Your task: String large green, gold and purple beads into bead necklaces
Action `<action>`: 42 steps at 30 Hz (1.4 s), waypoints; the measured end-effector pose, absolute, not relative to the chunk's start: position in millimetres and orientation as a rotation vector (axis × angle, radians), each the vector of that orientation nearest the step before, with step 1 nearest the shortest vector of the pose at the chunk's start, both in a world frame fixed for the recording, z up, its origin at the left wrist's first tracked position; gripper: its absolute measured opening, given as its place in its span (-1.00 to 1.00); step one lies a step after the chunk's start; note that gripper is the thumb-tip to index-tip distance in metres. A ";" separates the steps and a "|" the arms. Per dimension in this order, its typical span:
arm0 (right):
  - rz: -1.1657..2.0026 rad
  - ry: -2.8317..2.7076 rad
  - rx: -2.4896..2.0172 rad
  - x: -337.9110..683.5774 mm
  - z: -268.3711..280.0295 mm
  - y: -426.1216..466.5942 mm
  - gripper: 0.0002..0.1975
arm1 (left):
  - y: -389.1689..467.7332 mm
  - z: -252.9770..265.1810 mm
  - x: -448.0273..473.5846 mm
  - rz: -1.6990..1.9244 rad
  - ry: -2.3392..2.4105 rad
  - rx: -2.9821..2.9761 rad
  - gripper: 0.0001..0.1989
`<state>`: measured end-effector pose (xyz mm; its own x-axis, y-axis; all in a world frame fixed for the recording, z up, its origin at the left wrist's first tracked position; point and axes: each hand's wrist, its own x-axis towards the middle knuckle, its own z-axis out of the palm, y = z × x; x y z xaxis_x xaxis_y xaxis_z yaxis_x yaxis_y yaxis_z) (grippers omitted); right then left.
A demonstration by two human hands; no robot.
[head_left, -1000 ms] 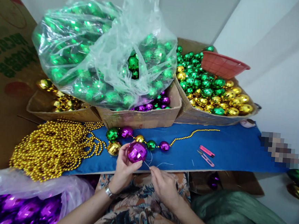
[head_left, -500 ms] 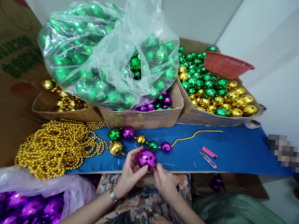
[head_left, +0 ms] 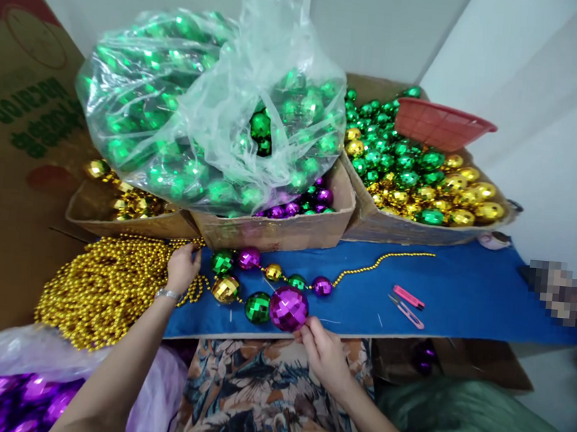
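My left hand (head_left: 183, 269) is at the right edge of a heap of gold bead strands (head_left: 107, 288), its fingers curled on a strand at the top. My right hand (head_left: 326, 353) pinches the lower right end of a large shiny purple ball (head_left: 289, 308). That ball hangs over the front table edge, touching a green ball (head_left: 257, 307). Beyond it lies a curved string of faceted balls, among them a gold ball (head_left: 225, 289), a green one (head_left: 223, 262) and a purple one (head_left: 249, 258). A gold bead tail (head_left: 385, 258) runs off to the right.
Pink thread snips (head_left: 407, 312) and a pink cutter (head_left: 408, 297) lie on the blue cloth (head_left: 462, 289). Behind stand cardboard boxes (head_left: 272, 233) of balls, a clear bag (head_left: 211, 117) of green balls and a red basket (head_left: 443, 125). A bag of purple balls (head_left: 19, 398) sits lower left.
My left hand has let go of the purple ball and moved left to the gold strands. The green ball beside the purple one now shows. My right hand still pinches the purple ball.
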<state>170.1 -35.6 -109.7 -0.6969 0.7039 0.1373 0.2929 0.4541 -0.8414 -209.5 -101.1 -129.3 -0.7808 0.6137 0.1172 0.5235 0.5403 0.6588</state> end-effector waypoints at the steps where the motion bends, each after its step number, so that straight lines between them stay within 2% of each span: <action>1: 1.162 -2.246 -0.838 168.9 -109.3 -35.4 -0.81 | -98.7 -135.0 -220.7 1.026 2.652 0.976 -0.88; 6: 1.136 -2.273 -0.852 166.4 -107.7 -34.6 -0.80 | -93.4 -152.4 -236.1 0.899 2.674 0.962 -0.90; 10: 1.127 -2.286 -0.850 168.7 -108.8 -35.8 -0.81 | -91.8 -150.3 -234.1 0.972 2.663 0.920 -0.92; 15: 1.102 -2.333 -0.840 169.3 -107.6 -39.0 -0.80 | -96.8 -130.4 -203.6 1.228 2.548 0.809 -0.71; 17: 1.092 -2.353 -0.820 166.4 -106.6 -39.8 -0.79 | -100.6 -117.5 -177.6 1.416 2.274 0.710 -0.65; 19: 1.080 -2.375 -0.781 162.3 -105.3 -40.1 -0.80 | -103.0 -103.7 -148.6 1.637 1.757 0.476 -0.63; 21: 1.061 -2.404 -0.746 158.5 -103.3 -40.0 -0.80 | -103.5 -92.1 -122.2 1.699 1.376 0.263 -0.64; 24: 1.004 -2.445 -0.744 156.2 -100.2 -39.4 -0.81 | -102.3 -83.0 -95.0 1.665 1.180 0.128 -0.65; 36: 0.844 -2.498 -0.778 163.3 -109.9 -38.6 -0.79 | -100.6 -84.6 -69.6 1.598 1.178 0.147 -0.69; 42: 0.739 -2.545 -0.780 166.3 -119.4 -29.9 -0.79 | -102.0 -84.5 -64.5 1.592 1.392 0.447 -0.72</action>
